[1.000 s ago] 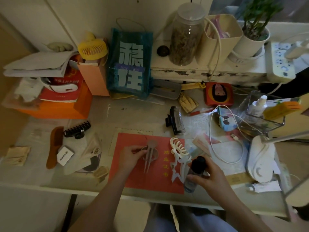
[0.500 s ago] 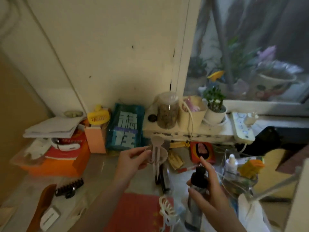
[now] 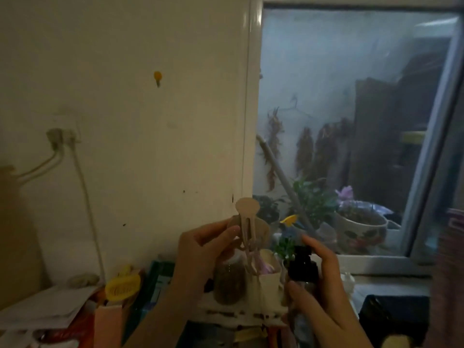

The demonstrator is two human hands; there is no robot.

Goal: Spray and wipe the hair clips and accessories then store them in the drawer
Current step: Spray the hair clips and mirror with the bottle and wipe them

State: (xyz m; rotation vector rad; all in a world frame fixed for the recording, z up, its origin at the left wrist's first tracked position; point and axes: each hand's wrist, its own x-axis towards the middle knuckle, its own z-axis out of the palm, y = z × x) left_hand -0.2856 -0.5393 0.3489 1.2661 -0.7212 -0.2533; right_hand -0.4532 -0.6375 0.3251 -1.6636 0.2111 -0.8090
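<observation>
My left hand (image 3: 200, 249) pinches a beige hair fork (image 3: 247, 217) with a round disc behind it, held upright at chest height in front of the wall. Its prongs point down. To its right, my right hand (image 3: 324, 280) grips a small spray bottle with a black top (image 3: 302, 264), index finger raised over the nozzle, which faces the hair fork. The two hands are a short gap apart. The desk with the other clips is out of view below.
A glass jar (image 3: 229, 282), a beige holder (image 3: 268, 280) and a small potted plant (image 3: 285, 247) stand on a white shelf behind my hands. A yellow fan (image 3: 121, 287), papers (image 3: 42, 307) and a teal bag lie at lower left. The window (image 3: 351, 121) fills the right.
The view has swung up from the desk to the wall and window. Both hands have risen, lifting the hair fork off the red mat and bringing the spray bottle up beside it.
</observation>
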